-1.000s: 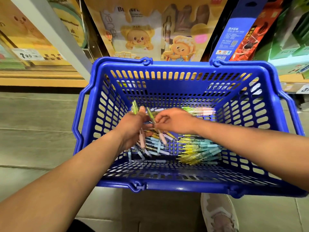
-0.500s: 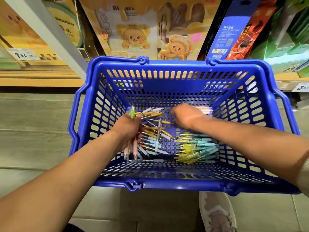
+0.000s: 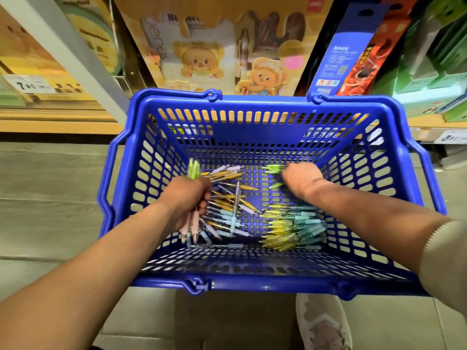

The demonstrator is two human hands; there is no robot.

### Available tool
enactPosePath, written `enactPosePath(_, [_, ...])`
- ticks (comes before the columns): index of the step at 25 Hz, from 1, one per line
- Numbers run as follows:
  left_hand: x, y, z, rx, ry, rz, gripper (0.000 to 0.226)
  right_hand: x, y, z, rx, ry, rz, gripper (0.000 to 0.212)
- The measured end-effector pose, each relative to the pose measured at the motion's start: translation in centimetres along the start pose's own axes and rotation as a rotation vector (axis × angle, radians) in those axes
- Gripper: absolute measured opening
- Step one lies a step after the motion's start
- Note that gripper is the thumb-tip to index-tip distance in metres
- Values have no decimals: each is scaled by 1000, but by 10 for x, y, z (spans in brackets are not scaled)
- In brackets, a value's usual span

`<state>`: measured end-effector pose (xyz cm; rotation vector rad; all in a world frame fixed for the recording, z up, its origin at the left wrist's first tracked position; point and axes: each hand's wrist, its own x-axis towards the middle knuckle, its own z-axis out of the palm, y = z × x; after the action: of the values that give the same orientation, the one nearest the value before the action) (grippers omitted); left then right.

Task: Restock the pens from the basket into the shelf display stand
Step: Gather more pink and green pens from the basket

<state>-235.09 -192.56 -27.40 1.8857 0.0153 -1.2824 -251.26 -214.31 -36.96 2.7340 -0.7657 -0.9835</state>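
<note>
Cartoon boxes [image 3: 202, 59] behind basket [image 3: 262, 101]; shoe [image 3: 323, 324] below

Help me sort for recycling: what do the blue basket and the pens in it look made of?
Basket: moulded rigid plastic, glossy blue, judging by the sheen on its rim and the slots in its walls. Pens: clear tinted plastic barrels that let light through; the pastel grip sleeves look matte, possibly rubber, though blur leaves that open.

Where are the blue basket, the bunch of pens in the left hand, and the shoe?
blue basket [image 3: 252, 284]: head view, near rim.
bunch of pens [image 3: 193, 170]: head view, green tops above the left hand [image 3: 184, 198].
shoe [image 3: 321, 324]: head view, toe area.
</note>
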Motion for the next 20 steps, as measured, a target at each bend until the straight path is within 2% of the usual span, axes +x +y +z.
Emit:
enactPosePath(2, [-1, 1, 5, -132, -4, -11, 15, 0, -3, -9, 26, 11, -2, 25])
enactPosePath(4, [-1, 0, 5, -177, -8, -19, 17, 0, -12, -26, 173, 79, -4, 19])
enactPosePath(6, [0, 0, 5, -187, 11, -6, 19, -8, -29, -45, 528, 56, -52, 13])
enactPosePath(8, [2, 0, 6, -211, 18, 5, 24, -24, -53, -65, 933, 1, -170, 18])
enactPosePath(11, [-1, 3, 10, -274, -57, 3, 31, -46, -89, -82, 1208, 23, -280, 14])
enactPosePath(13, [-1, 2, 9, -223, -69, 16, 33, -50, -96, -82, 1269, 75, -286, 12])
enactPosePath(15, [0, 1, 7, -160, -58, 36, 30, -49, -91, -77, 1329, -17, -354, 15])
enactPosePath(17, [2, 1, 5, -135, -41, 31, 27, -41, -80, -67, 1435, -128, -319, 13])
enactPosePath(18, [3, 1, 4, -138, -27, 20, 26, -34, -73, -61, 1415, -124, -247, 9])
enactPosePath(20, [3, 2, 3, -158, -12, 4, 25, -18, -52, -46, 1105, -22, -100, 8])
